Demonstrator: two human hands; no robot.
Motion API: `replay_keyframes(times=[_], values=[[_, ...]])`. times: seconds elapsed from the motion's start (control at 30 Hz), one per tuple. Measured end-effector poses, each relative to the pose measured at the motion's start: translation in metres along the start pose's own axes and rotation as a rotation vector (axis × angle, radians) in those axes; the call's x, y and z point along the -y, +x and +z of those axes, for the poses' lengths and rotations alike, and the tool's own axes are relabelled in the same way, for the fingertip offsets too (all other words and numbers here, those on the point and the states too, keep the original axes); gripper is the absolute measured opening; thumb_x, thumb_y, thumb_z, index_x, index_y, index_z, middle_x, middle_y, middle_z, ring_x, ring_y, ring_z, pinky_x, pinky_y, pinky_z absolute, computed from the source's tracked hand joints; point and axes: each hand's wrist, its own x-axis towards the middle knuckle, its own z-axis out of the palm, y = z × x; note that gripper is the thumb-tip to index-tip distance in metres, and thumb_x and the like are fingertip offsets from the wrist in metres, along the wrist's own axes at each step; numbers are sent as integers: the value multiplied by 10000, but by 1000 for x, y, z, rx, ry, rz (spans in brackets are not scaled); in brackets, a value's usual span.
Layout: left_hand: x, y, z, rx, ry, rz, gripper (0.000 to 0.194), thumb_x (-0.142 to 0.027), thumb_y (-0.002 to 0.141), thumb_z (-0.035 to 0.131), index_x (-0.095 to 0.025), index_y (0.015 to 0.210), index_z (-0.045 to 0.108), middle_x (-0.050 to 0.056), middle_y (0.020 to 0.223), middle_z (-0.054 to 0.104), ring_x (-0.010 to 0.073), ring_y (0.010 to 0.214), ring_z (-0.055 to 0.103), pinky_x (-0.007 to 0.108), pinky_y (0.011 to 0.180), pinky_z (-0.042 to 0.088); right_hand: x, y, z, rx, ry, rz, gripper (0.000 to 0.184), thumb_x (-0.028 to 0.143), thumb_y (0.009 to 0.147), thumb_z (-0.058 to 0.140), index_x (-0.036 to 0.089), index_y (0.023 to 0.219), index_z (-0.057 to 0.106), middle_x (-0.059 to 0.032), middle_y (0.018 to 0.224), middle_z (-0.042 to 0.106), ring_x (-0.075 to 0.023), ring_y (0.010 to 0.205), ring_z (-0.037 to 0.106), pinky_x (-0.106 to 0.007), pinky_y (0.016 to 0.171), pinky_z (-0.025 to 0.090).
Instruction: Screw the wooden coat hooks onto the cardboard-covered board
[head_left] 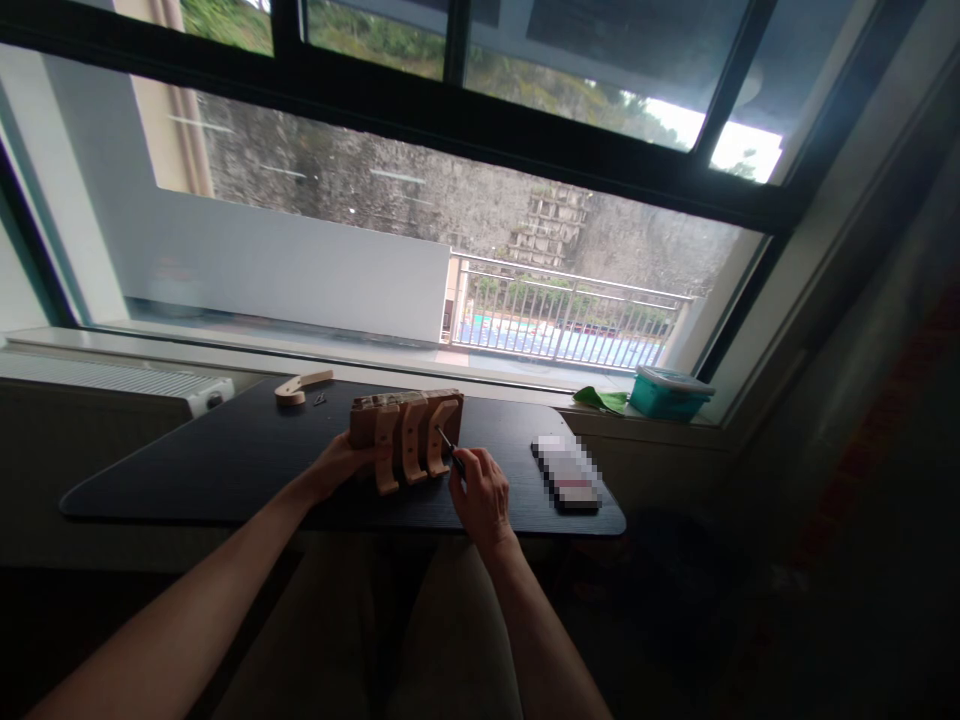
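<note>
A brown wooden board [365, 425] stands tilted up on the dark table, with three pale curved wooden hooks [412, 445] side by side on its front. My left hand [339, 468] is closed round the board's left end. In my right hand [482, 490] is a screwdriver [447, 441], its thin shaft pointing up and left. The tip meets the upper part of the rightmost hook; the screw there is too small to make out. Another curved wooden hook [292, 394] lies loose at the table's far left, beside a few small screws [320, 398].
The black table [225, 465] has rounded corners and stands against the windowsill. A phone [568, 472] with a blurred screen lies at its right. On the sill are a teal box [670, 394] and a green leaf-like piece [601, 400]. A white radiator [112, 378] is at left.
</note>
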Motion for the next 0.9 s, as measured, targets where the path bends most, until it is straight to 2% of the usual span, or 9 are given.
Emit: replay_keyframes(times=[0.17,0.3,0.4,0.57,0.77,0.9], values=[[-2,-1,0,-8,-1,-4,630,-375,418,857,-138,965,652,82,889,744,307,892,674,380,795,531,-1,0,0,3,11,-14,150,191,874,453,191,976,562,-41,814,613,-159,742,558,-277,694,429],[0,-1,-1,1,-4,-5,627,-380,437,852,-138,980,655,73,845,746,296,870,679,367,788,529,-2,0,1,-18,57,5,143,210,883,454,186,976,559,-39,797,641,-160,733,589,-277,693,444],[3,1,-2,4,-6,-3,635,-390,437,850,-138,987,658,71,820,745,294,853,681,370,781,529,-2,-2,2,-27,102,39,165,230,884,460,184,1008,559,-51,840,667,-160,754,615,-275,700,456],[5,2,-3,5,5,-3,641,-384,457,844,-136,1012,641,71,821,740,302,864,676,395,798,520,-4,-3,2,-20,142,135,191,256,882,471,173,1031,556,-35,773,653,-148,703,609,-258,664,455],[3,1,-3,13,11,1,596,-383,463,844,-141,975,659,59,796,739,292,866,674,374,799,519,-2,0,-1,-31,44,62,174,231,890,461,183,1008,580,-62,870,598,-173,850,550,-296,759,439],[4,2,-3,6,11,1,568,-391,452,845,-144,935,673,63,822,744,280,827,680,354,760,528,1,0,-3,2,-45,-24,186,214,895,459,195,1011,603,-46,824,575,-162,786,532,-292,731,430]])
